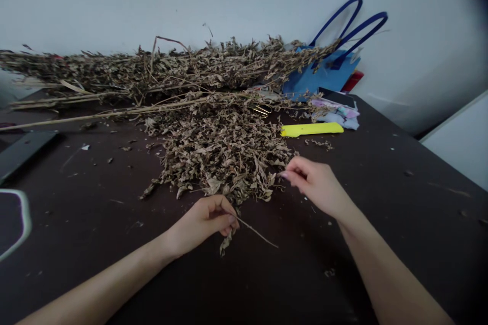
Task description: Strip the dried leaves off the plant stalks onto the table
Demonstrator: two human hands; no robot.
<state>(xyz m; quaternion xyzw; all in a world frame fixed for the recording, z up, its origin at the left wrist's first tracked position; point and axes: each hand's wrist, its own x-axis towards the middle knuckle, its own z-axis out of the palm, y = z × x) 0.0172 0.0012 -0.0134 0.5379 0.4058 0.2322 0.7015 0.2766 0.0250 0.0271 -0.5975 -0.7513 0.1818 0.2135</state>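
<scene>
My left hand [209,221] pinches a thin dry stem [257,233] that sticks out to the lower right, with a few withered leaves hanging below the fingers. On the right, my right hand [310,180] has thumb and forefinger pressed together at the right edge of a heap of dry leaves [221,150]; whatever is between those fingertips is too small to make out. The heap lies in the middle of the dark table [267,284], just beyond both hands.
Long bundles of dried stalks [171,71] lie along the wall. At the right back are a blue bag [318,76], a yellow object [312,129], scissors handles [262,110] and crumpled cloth [339,111]. A flat dark object [26,152] and a white-rimmed item [26,218] are at left.
</scene>
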